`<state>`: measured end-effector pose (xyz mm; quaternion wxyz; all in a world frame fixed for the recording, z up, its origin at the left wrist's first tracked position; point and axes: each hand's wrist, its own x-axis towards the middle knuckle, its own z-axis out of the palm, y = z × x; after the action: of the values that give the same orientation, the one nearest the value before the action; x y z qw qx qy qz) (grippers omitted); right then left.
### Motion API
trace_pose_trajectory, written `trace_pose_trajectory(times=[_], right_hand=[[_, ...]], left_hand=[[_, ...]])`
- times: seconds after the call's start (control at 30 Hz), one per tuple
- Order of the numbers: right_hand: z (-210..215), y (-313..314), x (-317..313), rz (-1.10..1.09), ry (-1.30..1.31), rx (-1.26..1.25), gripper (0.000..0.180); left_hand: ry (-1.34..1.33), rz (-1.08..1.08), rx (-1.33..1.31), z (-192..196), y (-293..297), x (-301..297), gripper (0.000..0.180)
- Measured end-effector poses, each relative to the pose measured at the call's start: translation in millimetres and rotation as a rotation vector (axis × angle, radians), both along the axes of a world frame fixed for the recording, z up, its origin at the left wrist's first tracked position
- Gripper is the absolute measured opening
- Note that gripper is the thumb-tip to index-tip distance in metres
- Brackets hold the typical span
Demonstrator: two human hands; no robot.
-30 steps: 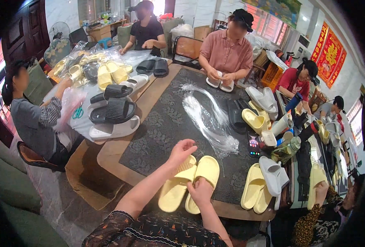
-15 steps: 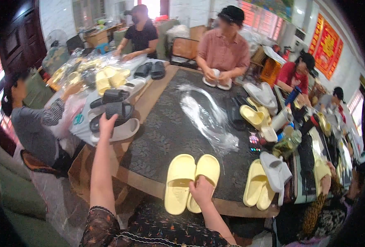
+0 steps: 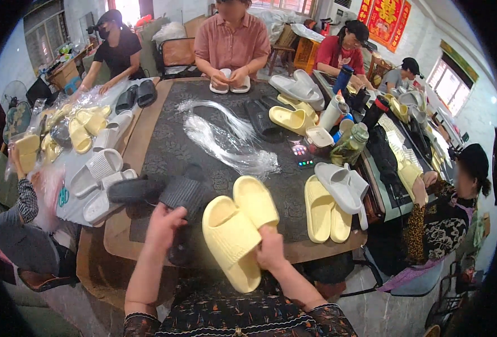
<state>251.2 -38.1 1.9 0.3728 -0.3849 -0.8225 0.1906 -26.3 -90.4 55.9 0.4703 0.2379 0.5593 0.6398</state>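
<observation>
My left hand (image 3: 165, 226) grips a pair of black slide slippers (image 3: 182, 197), slightly blurred, over the near left part of the table. One black slipper points out to the left, and another runs down past my fingers. Close by on the right, my right hand (image 3: 271, 250) is closed on a pair of yellow slide slippers (image 3: 231, 230). These are tilted above the table's near edge, one overlapping the other. My right fingertips are hidden behind the yellow pair.
Clear plastic strands (image 3: 220, 140) lie on the dark patterned tablecloth (image 3: 161, 129). Yellow slippers (image 3: 318, 210) and grey slippers (image 3: 344, 185) rest at right, near a bottle (image 3: 350, 145) and a phone (image 3: 300, 154). Grey slippers (image 3: 97, 171) sit at left. Several co-workers surround the tables.
My left hand has brought the black slippers from the left-hand pile toward me. My right hand has raised and tilted the yellow pair. The view has turned to the right.
</observation>
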Motion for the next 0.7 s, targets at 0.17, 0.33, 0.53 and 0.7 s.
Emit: trace_pose_trajectory(times=[0.17,0.33,0.53,0.7], right_hand=[[48,23,61,-0.244,-0.075,0.154,0.024],[124,62,108,-0.717,-0.319,0.101,0.014],[133,144,188,-0.871,-0.47,0.143,0.019],[117,180,209,-0.954,-0.564,-0.085,0.026]], left_hand=[[-0.136,-0.353,-0.082,-26,6,55,0.04],[0.202,-0.799,-0.077,-24,4,54,0.041],[0.386,-0.63,0.06,-5,10,22,0.025],[0.807,-0.168,0.056,-19,22,-20,0.027]])
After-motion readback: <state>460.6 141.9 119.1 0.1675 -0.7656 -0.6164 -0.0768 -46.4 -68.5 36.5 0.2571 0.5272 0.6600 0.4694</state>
